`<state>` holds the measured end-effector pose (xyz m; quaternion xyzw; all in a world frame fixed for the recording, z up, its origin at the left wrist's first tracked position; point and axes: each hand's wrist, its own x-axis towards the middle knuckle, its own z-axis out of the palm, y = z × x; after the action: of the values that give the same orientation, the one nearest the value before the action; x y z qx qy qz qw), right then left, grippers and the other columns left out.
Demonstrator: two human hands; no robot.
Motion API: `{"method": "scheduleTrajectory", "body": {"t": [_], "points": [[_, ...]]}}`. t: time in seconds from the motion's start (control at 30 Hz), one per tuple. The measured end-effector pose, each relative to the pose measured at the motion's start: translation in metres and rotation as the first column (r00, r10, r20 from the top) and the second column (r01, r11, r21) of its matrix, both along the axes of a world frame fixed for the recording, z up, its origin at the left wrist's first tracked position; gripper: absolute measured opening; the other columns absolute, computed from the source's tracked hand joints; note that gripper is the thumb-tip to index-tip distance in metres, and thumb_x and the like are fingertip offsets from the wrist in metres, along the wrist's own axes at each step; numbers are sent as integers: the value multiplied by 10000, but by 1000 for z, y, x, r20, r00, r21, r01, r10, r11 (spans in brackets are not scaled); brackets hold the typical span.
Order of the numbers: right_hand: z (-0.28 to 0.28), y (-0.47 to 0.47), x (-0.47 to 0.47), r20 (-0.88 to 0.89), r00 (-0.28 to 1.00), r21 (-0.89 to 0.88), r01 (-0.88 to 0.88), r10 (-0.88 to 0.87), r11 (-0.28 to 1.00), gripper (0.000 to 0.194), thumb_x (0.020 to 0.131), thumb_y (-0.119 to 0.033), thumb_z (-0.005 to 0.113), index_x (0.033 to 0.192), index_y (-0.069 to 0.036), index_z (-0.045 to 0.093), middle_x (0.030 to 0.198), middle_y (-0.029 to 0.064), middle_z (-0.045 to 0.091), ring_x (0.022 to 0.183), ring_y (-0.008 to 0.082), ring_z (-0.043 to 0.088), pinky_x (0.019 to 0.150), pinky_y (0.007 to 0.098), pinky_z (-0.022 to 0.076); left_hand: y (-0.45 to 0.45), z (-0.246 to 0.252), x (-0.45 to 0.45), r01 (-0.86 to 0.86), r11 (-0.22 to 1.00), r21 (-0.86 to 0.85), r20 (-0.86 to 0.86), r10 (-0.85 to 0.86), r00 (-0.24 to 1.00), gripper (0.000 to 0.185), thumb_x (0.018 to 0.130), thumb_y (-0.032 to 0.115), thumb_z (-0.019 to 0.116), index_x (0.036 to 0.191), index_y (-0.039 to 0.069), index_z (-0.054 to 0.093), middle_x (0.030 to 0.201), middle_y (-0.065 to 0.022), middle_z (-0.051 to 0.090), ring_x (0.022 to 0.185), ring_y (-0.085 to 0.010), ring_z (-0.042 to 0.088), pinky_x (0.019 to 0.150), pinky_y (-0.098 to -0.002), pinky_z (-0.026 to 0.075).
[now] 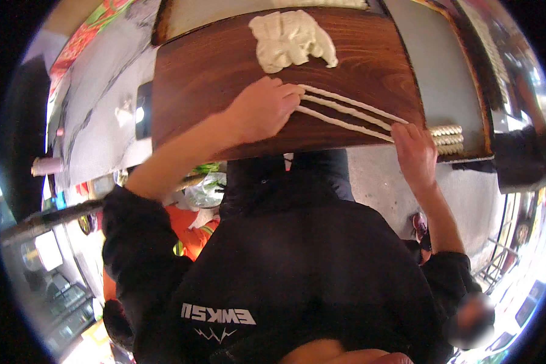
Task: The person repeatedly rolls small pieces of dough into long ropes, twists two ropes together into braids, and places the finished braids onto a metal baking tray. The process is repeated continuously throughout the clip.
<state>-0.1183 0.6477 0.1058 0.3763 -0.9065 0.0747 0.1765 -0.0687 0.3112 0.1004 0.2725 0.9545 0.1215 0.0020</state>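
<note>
Three thin dough strands [345,107] stretch between my two hands above a dark wooden board [200,77]. At their left end, the fingers of my left hand [266,109] pinch them. My right hand [415,148] grips the other end near the board's right edge. A larger lump of pale dough [293,41] lies on the board beyond my left hand. Just right of my right hand, several twisted dough pieces [448,139] rest side by side at the near corner of a metal tray [452,77].
Another tray [204,22] borders the board's far side. A dark flat device [144,110] sits left of the board on a marbled counter [104,95], near a pinkish cylinder [47,166]. Below the counter is a clear plastic bag [207,191]. People stand or sit nearby behind me.
</note>
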Motion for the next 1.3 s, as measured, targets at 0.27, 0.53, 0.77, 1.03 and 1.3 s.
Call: {"method": "scheduleTrajectory", "body": {"t": [0.27, 0.53, 0.77, 1.03, 1.3], "points": [[-15, 13, -12, 441, 895, -295, 214, -66, 931, 144, 768, -153, 694, 837, -50, 621, 959, 120, 553, 951, 301, 549, 837, 410, 443, 48, -18, -45, -295, 900, 320, -106, 343, 933, 131, 808, 122, 680, 886, 103, 576, 811, -128, 526, 757, -339, 578, 670, -414, 488], [-48, 7, 2, 224, 972, -409, 164, -76, 898, 206, 759, -22, 628, 961, -55, 603, 1021, 126, 569, 1017, 349, 550, 840, 415, 483, 38, -9, -46, -340, 913, 226, 148, 312, 938, 202, 727, 98, 671, 808, 66, 489, 821, -163, 527, 796, -373, 548, 686, -466, 458], [-5, -29, 45, 495, 718, -692, -14, 489, 722, 268, 741, 64, 617, 983, -51, 611, 963, 117, 628, 894, 277, 645, 743, 376, 533, 29, -23, -31, -477, 820, 315, -264, 558, 786, 265, 747, 168, 703, 975, 126, 575, 883, -105, 645, 796, -331, 643, 627, -425, 506], [-16, 21, -53, 532, 820, -490, 503, -212, 712, 313, 811, -48, 584, 1123, -53, 614, 878, 100, 689, 752, 139, 606, 724, 303, 495, 67, -5, -6, -408, 507, 759, 438, 66, 897, 111, 891, 73, 636, 966, 36, 562, 863, -67, 588, 756, -147, 587, 695, -295, 499], [-20, 44, -63, 809, 574, -522, 601, 128, 606, 396, 858, -36, 534, 1254, -61, 541, 845, 25, 631, 679, 78, 568, 611, 226, 438, 60, 19, 5, -606, -137, 784, 532, -355, 768, 281, 821, 31, 713, 1031, 68, 531, 939, -5, 573, 880, -115, 557, 802, -284, 462]]}}
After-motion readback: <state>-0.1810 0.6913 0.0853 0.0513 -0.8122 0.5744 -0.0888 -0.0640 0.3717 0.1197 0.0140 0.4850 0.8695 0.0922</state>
